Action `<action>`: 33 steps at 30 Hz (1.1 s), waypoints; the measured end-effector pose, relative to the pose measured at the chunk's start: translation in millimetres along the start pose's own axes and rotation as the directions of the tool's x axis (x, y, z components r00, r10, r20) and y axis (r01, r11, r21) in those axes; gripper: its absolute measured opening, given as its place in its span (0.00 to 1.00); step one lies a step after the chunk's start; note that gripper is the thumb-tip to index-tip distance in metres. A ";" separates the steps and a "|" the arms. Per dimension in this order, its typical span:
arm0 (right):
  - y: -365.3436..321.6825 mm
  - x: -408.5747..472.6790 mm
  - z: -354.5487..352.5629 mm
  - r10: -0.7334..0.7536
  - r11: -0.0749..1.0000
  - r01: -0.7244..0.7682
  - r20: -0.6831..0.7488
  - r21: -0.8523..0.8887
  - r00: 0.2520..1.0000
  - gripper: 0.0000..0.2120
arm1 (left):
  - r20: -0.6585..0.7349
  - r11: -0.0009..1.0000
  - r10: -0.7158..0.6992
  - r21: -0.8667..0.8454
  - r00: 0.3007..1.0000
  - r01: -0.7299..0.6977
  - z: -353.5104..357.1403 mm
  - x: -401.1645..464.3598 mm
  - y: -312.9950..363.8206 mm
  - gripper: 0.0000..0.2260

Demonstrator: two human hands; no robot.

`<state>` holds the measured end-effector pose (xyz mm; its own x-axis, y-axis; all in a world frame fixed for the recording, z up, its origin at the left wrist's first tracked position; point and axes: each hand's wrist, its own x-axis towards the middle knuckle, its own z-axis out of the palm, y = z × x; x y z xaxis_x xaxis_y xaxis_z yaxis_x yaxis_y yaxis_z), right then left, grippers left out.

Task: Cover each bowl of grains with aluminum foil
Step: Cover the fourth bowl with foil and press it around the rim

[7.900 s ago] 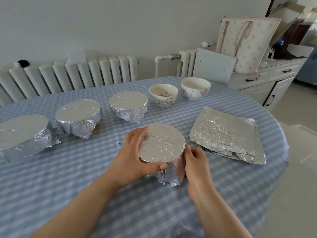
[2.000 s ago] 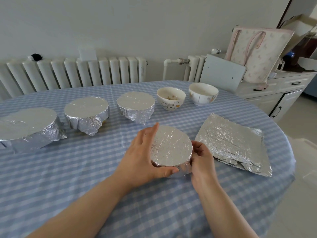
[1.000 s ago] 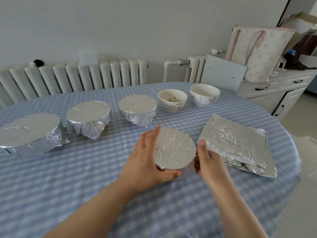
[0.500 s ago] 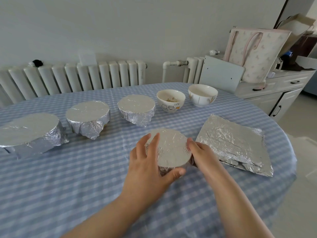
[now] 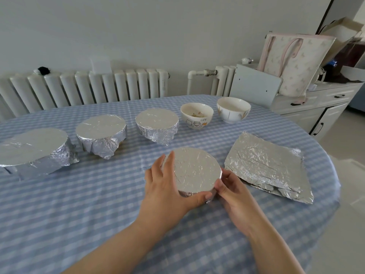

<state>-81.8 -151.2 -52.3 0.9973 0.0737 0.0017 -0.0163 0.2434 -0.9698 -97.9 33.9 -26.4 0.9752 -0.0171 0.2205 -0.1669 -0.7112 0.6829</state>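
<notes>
A foil-covered bowl [image 5: 194, 170] stands in the middle of the table between my hands. My left hand [image 5: 166, 186] cups its left and near side, thumb curled under the front rim. My right hand [image 5: 230, 186] pinches the foil at its right side. Three other foil-covered bowls [image 5: 157, 123] [image 5: 100, 131] [image 5: 31, 147] form a row behind and to the left. Two uncovered bowls stand at the back: one with cartoon print and some grains [image 5: 197, 114], one plain white [image 5: 233, 108]. A stack of foil sheets [image 5: 266, 165] lies flat to the right.
The round table wears a blue checked cloth [image 5: 79, 204]; its edge curves away on the right. Radiators [image 5: 88, 88] line the wall behind. A white cabinet [image 5: 324, 103] with a tote bag [image 5: 296, 60] stands at the back right.
The foil hanging down the bowl's side has been pressed in tight. My right hand shifted round the bowl's right side; my left hand stayed cupped on its left.
</notes>
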 end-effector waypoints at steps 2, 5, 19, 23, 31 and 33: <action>-1.4 -1.4 2.4 0.006 0.997 -0.006 0.007 0.076 1.000 0.43 | 0.012 0.998 -0.010 -0.068 1.000 0.011 1.1 0.5 -0.4 0.59; -3.4 -3.4 4.1 0.018 0.994 -0.017 -0.005 0.108 1.000 0.44 | 0.022 0.989 -0.020 -0.149 1.000 0.023 1.3 1.6 -1.3 0.58; -8.7 9.4 14.3 0.097 0.993 -0.076 -0.251 0.091 0.963 0.12 | 0.006 0.984 0.007 -0.178 1.000 -0.005 2.3 3.0 -2.5 0.56; -7.8 15.7 17.2 0.124 0.992 -0.109 -0.316 0.064 0.941 0.11 | 0.007 0.984 0.005 -0.180 1.000 -0.004 2.3 3.5 -3.0 0.56; 0.1 25.4 26.2 0.138 0.990 -0.124 -0.412 0.061 0.901 0.08 | -0.001 0.981 0.010 -0.194 1.000 -0.010 2.8 4.0 -3.4 0.56; 0.3 26.6 26.9 0.140 0.990 -0.130 -0.417 0.051 0.898 0.11 | -0.001 0.980 0.015 -0.198 1.000 -0.014 3.1 4.2 -3.5 0.56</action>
<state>-57.2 -123.2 -46.0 0.9234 -0.3031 -0.2357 -0.1498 0.2810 -0.9479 -92.7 34.1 -30.0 0.9726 -0.0269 0.2310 -0.2065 -0.5572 0.8043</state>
